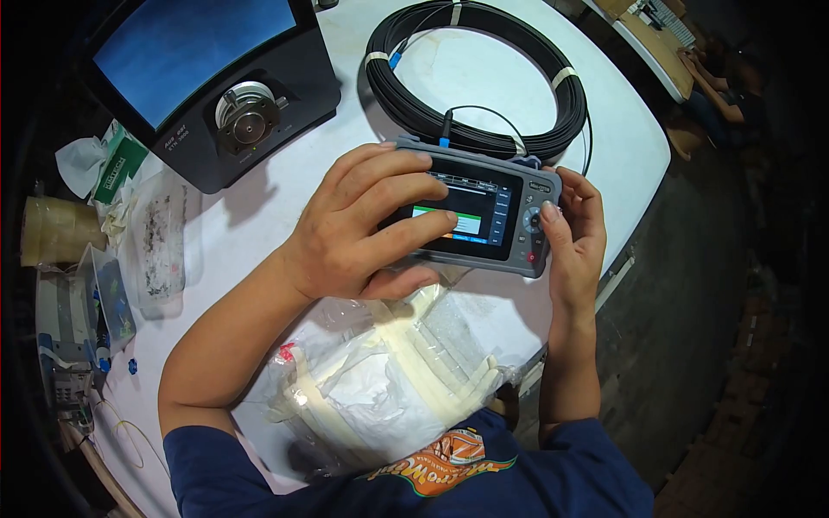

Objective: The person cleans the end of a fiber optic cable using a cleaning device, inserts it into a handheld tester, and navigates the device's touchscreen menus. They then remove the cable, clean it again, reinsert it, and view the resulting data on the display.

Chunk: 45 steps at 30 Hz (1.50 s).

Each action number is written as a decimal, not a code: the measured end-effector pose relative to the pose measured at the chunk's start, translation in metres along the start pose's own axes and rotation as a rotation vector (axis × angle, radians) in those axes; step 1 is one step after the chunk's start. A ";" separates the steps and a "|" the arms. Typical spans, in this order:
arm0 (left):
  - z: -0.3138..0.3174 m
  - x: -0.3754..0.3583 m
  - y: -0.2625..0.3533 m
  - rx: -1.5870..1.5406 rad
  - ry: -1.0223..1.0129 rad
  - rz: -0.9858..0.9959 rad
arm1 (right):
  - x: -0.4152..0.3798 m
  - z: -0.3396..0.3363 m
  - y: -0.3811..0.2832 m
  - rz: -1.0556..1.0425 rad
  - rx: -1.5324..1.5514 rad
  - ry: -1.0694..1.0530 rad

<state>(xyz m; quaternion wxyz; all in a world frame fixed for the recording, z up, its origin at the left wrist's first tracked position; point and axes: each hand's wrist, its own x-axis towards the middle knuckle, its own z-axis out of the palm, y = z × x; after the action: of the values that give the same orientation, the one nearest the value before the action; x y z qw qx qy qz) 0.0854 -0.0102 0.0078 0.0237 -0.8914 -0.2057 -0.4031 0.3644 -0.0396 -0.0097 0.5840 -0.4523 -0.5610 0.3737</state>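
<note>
A grey handheld fiber optic tester (534, 192) with a lit screen is held over the table, its front tilted up at me. My right hand (579, 237) grips its right end, with the thumb by the round keypad and the fingers behind the edge. Across the screen's left part spreads my left hand (354, 229), fingers stretched and apart, one fingertip at a menu with a green bar. A blue connector (446, 131) on a thin black lead is plugged into the tester's top edge. That lead runs to a coil of black cable (553, 112) bound with light ties.
A black microscope monitor (259, 129) stands at the back left. A plastic-wrapped padded bundle (371, 388) lies close to my body. Along the left are a green box (121, 168), a clear tray (161, 242) and tape rolls (56, 231). Another person (721, 95) sits at a far table.
</note>
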 end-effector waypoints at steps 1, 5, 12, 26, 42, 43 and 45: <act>0.000 0.000 0.001 0.001 -0.001 0.002 | 0.000 0.001 0.000 -0.002 0.002 0.001; 0.004 0.007 0.012 0.124 -0.094 -0.063 | -0.002 0.005 -0.003 0.000 0.006 0.010; 0.016 0.024 0.038 0.276 -0.228 -0.175 | -0.002 0.005 -0.003 -0.007 0.023 0.010; 0.001 0.006 0.012 0.175 -0.119 -0.129 | -0.002 0.003 -0.004 -0.022 -0.024 0.007; -0.005 0.003 0.006 -0.032 0.009 0.025 | -0.011 0.006 -0.028 -0.685 -0.750 -0.142; -0.005 0.003 0.006 -0.031 0.011 0.027 | -0.011 0.007 -0.029 -0.687 -0.851 -0.171; -0.006 0.003 0.003 -0.006 0.032 0.013 | -0.010 0.006 -0.031 -0.663 -0.818 -0.174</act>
<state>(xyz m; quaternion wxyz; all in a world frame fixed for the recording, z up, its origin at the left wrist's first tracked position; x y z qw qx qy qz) 0.0842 -0.0135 0.0140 0.0268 -0.8863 -0.1982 -0.4177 0.3551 -0.0583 0.0158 0.3977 -0.4090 -0.8201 -0.0440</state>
